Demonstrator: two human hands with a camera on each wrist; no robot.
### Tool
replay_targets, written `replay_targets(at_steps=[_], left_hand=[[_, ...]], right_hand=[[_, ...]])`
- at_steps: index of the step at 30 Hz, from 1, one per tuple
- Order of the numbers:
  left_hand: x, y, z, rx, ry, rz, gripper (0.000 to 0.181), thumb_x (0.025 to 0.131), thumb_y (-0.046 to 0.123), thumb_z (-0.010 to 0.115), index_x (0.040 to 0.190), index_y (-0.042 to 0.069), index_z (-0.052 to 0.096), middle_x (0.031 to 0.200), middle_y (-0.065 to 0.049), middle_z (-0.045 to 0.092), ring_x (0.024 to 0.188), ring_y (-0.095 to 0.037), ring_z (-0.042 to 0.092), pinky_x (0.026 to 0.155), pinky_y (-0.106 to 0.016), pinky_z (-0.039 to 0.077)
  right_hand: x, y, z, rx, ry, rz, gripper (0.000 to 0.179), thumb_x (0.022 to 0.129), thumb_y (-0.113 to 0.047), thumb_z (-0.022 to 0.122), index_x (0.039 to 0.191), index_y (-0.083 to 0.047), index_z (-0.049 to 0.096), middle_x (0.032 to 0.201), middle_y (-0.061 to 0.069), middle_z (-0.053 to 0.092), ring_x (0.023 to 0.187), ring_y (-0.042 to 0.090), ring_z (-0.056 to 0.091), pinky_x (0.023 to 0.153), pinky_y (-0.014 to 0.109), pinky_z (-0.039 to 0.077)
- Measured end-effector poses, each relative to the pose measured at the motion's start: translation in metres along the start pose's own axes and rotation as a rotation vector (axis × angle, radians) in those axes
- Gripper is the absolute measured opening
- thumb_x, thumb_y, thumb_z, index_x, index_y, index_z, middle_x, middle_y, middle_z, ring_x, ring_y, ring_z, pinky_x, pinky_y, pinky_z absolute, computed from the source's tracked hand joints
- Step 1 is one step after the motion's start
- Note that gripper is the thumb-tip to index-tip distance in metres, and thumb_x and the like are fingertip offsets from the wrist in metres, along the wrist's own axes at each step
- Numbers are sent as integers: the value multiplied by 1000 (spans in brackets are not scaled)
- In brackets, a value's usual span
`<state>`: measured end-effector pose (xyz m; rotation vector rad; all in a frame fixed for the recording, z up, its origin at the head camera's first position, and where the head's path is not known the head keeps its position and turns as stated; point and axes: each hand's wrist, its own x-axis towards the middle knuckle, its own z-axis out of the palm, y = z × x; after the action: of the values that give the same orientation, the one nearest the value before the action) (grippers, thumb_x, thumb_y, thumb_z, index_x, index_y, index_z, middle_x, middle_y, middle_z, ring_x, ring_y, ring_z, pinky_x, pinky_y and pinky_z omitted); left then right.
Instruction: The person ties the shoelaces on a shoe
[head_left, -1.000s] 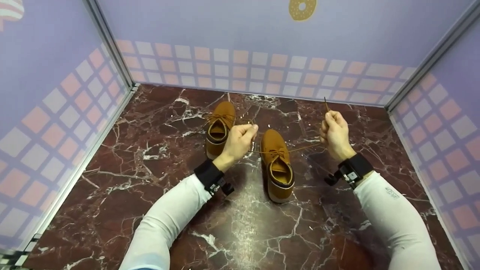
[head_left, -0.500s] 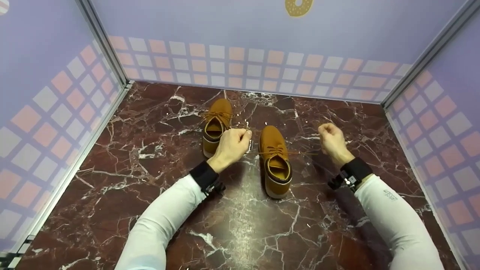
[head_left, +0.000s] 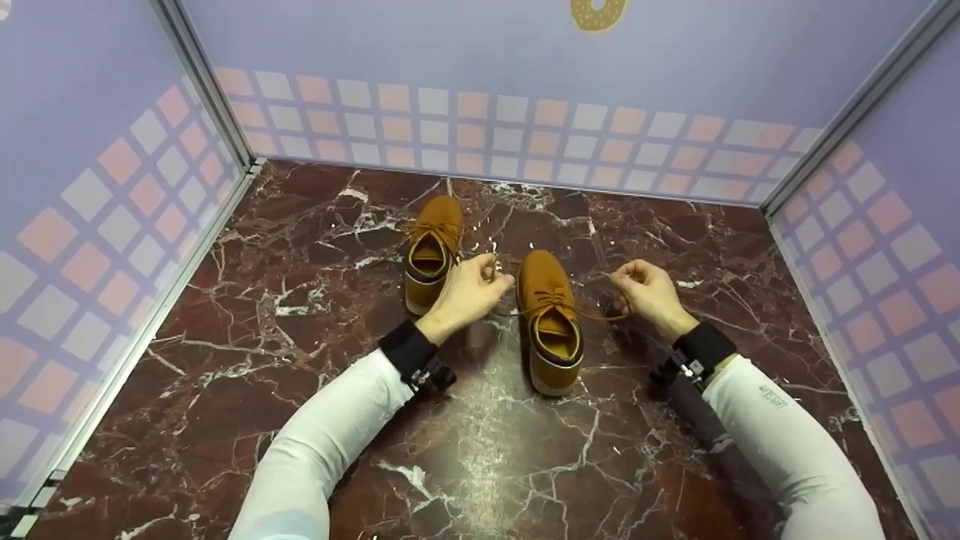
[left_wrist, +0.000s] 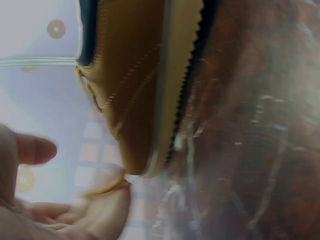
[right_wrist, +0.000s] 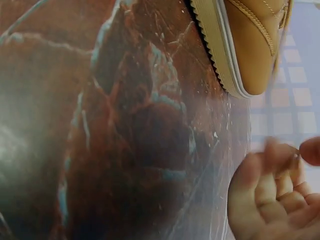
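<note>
Two tan lace-up shoes stand on the floor, toes toward the back wall. The nearer one [head_left: 553,330] sits between my hands, a flat crossing of lace over its tongue. Its shoelace [head_left: 592,316] hangs slack toward both sides. My left hand [head_left: 471,289] has loosely curled fingers with lace across them; its thumb stands apart in the left wrist view. The right hand [head_left: 649,291] pinches the lace's other end between thumb and index finger, a small gap to the right of the shoe. The farther shoe [head_left: 439,217], with a bow in its laces, is partly behind my left hand.
The floor [head_left: 450,450] is dark red marble with white veins. Purple panels with a pink and white check [head_left: 510,127] close off the back, left and right. Metal posts [head_left: 206,82] mark the corners.
The lace was taut across the shoe half a second ago and is slack now. My right hand has come in toward the shoe, and my left thumb has lifted from the fist.
</note>
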<state>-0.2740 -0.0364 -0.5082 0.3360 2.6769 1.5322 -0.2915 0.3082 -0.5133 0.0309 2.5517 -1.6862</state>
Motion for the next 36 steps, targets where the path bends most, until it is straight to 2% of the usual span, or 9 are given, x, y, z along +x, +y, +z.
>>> replay_targets(at_steps=[2, 4, 5, 7, 11, 15, 19, 25, 36], left_hand=[[-6, 8, -2, 44, -72, -47, 92, 101, 41, 72, 171, -6, 34, 163, -28, 59, 140, -34, 70, 127, -46, 52], [-15, 20, -4, 110, -144, -65, 104, 103, 45, 70, 177, -4, 16, 184, -30, 24, 170, -42, 37, 142, -56, 29], [-20, 26, -5, 143, -173, -52, 106, 104, 46, 69, 178, -3, 12, 187, -28, 11, 176, -45, 19, 145, -60, 17], [-25, 34, -4, 217, -203, 5, 101, 105, 45, 67, 177, -3, 15, 188, -29, 6, 177, -47, 11, 145, -61, 11], [-27, 41, 1, 297, -238, 119, 83, 108, 34, 63, 174, -4, 30, 185, -29, 22, 175, -48, 20, 145, -60, 14], [-27, 44, 7, 290, -277, 180, 63, 107, 22, 63, 164, -3, 50, 173, -26, 50, 163, -42, 47, 140, -56, 35], [-28, 42, 13, 324, -249, 226, 41, 103, 16, 67, 140, 0, 73, 144, -20, 75, 132, -36, 73, 118, -51, 59], [-29, 38, 14, 406, -172, 272, 16, 104, 20, 74, 113, 10, 83, 115, -10, 86, 101, -30, 81, 94, -47, 67], [-31, 29, 18, 344, -189, 242, 40, 100, 7, 74, 139, 6, 75, 118, -13, 87, 100, -28, 85, 94, -45, 70]], right_hand=[[-1, 0, 2, -75, 33, -50, 25, 108, -18, 71, 121, 3, 70, 95, 5, 78, 77, 6, 70, 69, 18, 55], [-3, -1, 4, -151, 64, -111, 29, 106, -19, 74, 125, 2, 73, 116, 14, 81, 97, 12, 74, 87, 21, 57], [-4, -2, 6, -181, 69, -142, 30, 105, -17, 74, 128, 2, 75, 125, 18, 81, 107, 17, 75, 97, 26, 57], [-8, -4, 8, -191, 43, -200, 32, 103, -11, 74, 132, 2, 75, 143, 24, 75, 129, 29, 72, 116, 39, 54], [-19, -10, 17, -172, -84, -274, 43, 98, 1, 69, 141, 3, 72, 157, 25, 68, 151, 43, 60, 133, 58, 42], [-31, -15, 27, -200, -201, -280, 55, 95, 3, 65, 149, -2, 70, 154, 20, 71, 139, 44, 68, 117, 44, 56], [-37, -16, 33, -254, -240, -287, 53, 95, 0, 67, 147, -6, 72, 144, 18, 78, 125, 42, 77, 98, 21, 60], [-39, -13, 31, -328, -197, -310, 36, 97, -7, 77, 133, -7, 82, 126, 14, 85, 99, 34, 83, 79, 16, 60], [-41, -11, 30, -403, -178, -365, 17, 99, -9, 81, 114, -7, 88, 108, 11, 88, 84, 8, 77, 76, 13, 56]])
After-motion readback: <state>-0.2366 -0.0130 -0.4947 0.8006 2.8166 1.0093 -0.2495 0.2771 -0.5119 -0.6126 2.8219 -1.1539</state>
